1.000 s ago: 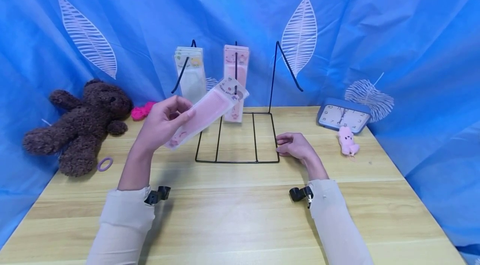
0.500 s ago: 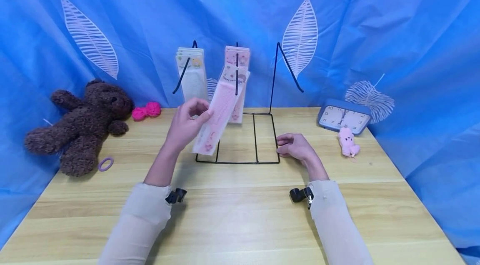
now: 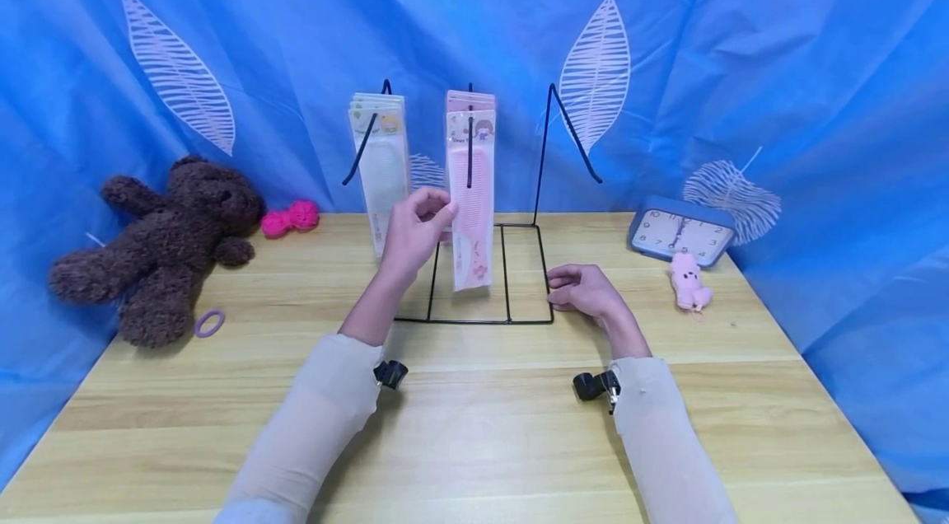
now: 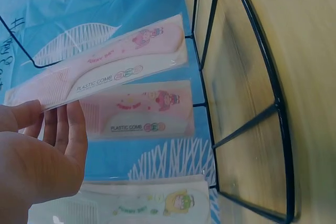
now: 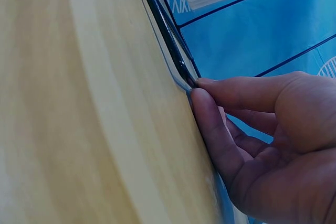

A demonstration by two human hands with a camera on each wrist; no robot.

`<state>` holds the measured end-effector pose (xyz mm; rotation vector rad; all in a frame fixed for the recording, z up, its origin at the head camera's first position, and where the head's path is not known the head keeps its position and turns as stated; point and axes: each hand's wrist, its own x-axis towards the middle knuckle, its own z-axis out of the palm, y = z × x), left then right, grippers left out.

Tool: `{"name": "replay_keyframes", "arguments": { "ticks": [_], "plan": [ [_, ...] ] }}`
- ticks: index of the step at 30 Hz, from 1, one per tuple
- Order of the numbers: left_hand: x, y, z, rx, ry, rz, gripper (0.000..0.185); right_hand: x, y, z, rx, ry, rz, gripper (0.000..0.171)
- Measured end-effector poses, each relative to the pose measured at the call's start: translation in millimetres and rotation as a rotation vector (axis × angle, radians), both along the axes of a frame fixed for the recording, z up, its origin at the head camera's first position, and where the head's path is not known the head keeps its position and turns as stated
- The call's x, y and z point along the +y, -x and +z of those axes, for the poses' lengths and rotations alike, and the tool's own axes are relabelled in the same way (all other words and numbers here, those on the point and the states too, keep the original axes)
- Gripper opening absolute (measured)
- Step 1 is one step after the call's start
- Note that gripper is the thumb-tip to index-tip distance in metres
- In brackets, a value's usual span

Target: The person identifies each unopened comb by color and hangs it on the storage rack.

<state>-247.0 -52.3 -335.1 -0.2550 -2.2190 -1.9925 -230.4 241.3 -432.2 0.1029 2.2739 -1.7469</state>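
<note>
A black wire display rack point(image 3: 507, 273) stands on the table. From its middle hook hang several pink packaged combs, and my left hand point(image 3: 417, 229) pinches the left edge of the front pink comb point(image 3: 474, 236), which hangs nearly upright. In the left wrist view, thumb and fingers hold this comb point(image 4: 115, 69) by its packet edge, with another pink comb point(image 4: 142, 111) behind. Several pale green packaged combs point(image 3: 384, 170) are on the left hook. My right hand point(image 3: 586, 291) grips the front right corner of the rack's base; the right wrist view shows thumb and forefinger pinching the wire point(image 5: 170, 45).
The right hook point(image 3: 574, 133) bears no packet. At left lie a brown teddy bear point(image 3: 174, 248), a pink bow-shaped item point(image 3: 290, 218) and a purple ring point(image 3: 209, 324). A blue clock point(image 3: 682, 231) and a small pink plush point(image 3: 688, 283) are at right. Blue curtain surrounds the table.
My left hand has moved right, swinging the front pink comb from a slant to nearly upright on the middle hook. The right hand has stayed at the rack's corner.
</note>
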Motion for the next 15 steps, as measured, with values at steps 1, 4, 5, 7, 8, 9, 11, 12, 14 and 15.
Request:
{"name": "replay_keyframes", "arguments": {
  "ticks": [1,4,5,7,8,9,11,12,14,15],
  "plan": [
    [2,2.3,0.5,-0.011,-0.008,0.007,0.013,0,0.2,-0.4,0.0,-0.001,0.0,0.057],
    [6,8.3,1.0,-0.045,-0.037,0.023,0.014,0,-0.3,-0.3,0.0,-0.01,0.002,0.057],
    [8,9.9,1.0,-0.056,-0.047,0.025,0.014,-1,-0.5,-0.1,0.0,-0.011,0.001,0.057],
    [11,12.8,0.7,-0.076,-0.066,0.038,0.015,-1,-0.8,0.5,-0.002,-0.014,-0.003,0.056],
    [13,14.1,0.8,-0.087,-0.076,0.047,0.016,-1,-1.0,0.9,-0.001,-0.015,-0.002,0.057],
    [14,15.5,0.7,-0.097,-0.084,0.057,0.016,-1,-1.1,1.1,-0.001,-0.014,-0.002,0.057],
    [17,18.7,0.8,-0.11,-0.082,0.086,0.016,-1,-1.1,1.2,-0.002,-0.014,-0.002,0.057],
    [18,20.3,0.8,-0.114,-0.083,0.1,0.016,-1,-0.8,1.0,-0.001,-0.014,-0.001,0.057],
    [19,23.1,0.9,-0.122,-0.085,0.125,0.016,0,-0.4,0.5,-0.001,-0.014,0.005,0.057],
    [19,24.3,1.0,-0.121,-0.087,0.135,0.016,0,0.0,0.1,0.0,-0.014,0.005,0.056]
  ]
}}
